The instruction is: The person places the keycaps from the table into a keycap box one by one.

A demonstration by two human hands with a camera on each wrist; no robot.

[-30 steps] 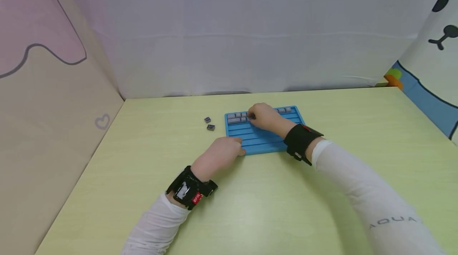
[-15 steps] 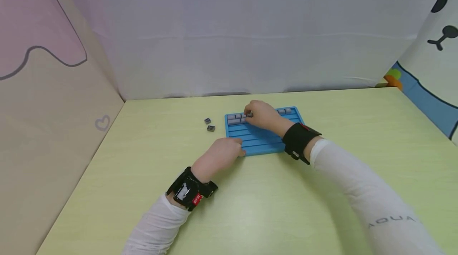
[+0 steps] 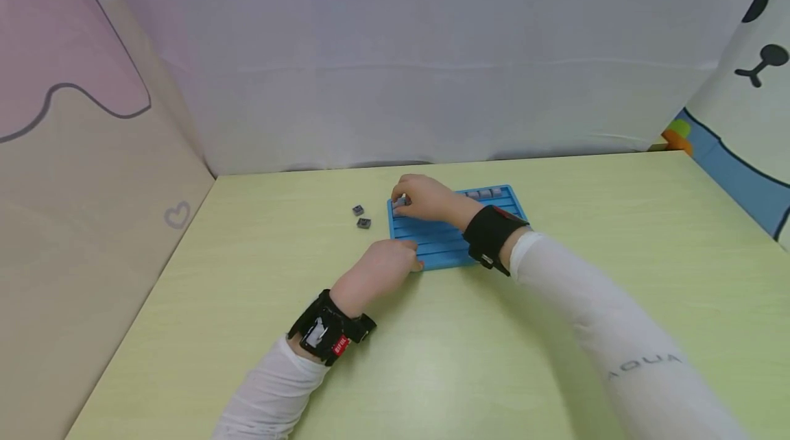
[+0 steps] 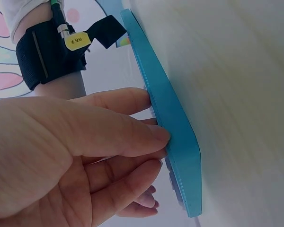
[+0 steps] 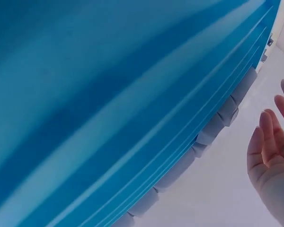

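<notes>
A blue slotted tray [image 3: 457, 238] lies on the yellow-green table. My left hand [image 3: 385, 263] rests at its front-left corner, with straight fingers [image 4: 132, 137] pressed against the tray's edge [image 4: 173, 118]. My right hand [image 3: 420, 197] reaches over the tray's far-left end, its fingertips at the grey pieces [image 3: 401, 201] in the back rows. In the right wrist view its fingers [image 5: 272, 142] look relaxed with nothing between them, beside a row of grey pieces [image 5: 217, 118] in the tray [image 5: 109, 94]. More grey pieces [image 3: 485, 192] sit at the tray's back right.
Two loose dark grey pieces [image 3: 358, 210] [image 3: 363, 223] lie on the table left of the tray. Fabric walls close in the back and left side. The table [image 3: 432, 344] stretches toward me and to the right.
My right hand has slid left along the tray's back rows, from near the middle to the far-left end. The left hand and the tray have stayed put.
</notes>
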